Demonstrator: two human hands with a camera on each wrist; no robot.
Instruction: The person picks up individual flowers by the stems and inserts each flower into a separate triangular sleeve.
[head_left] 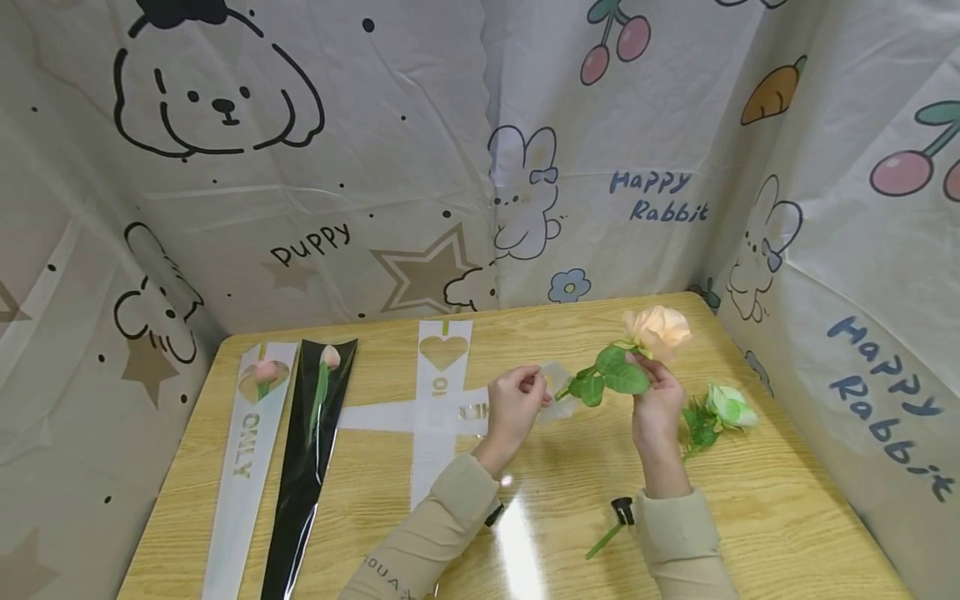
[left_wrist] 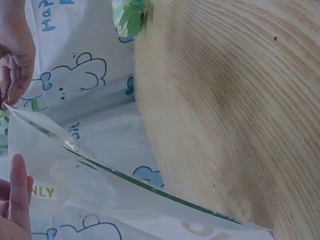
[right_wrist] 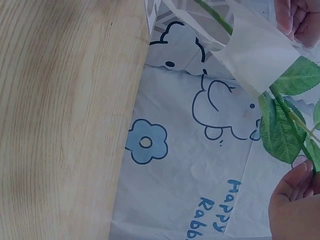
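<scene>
One peach rose [head_left: 658,332], stem [right_wrist: 283,105] pinched by right hand [head_left: 656,404]; left hand [head_left: 516,412] pinches translucent sleeve [right_wrist: 260,55]. Sleeve hides part of stem.

Both forearms [head_left: 442,525] extended forward; left grip [head_left: 514,407] curled, right grip [head_left: 657,404] pinching.

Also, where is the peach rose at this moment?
In the head view, the peach rose is right of centre, held by its stem in the right hand; the pale green rose lies on the table, lower right of its bloom.
</scene>
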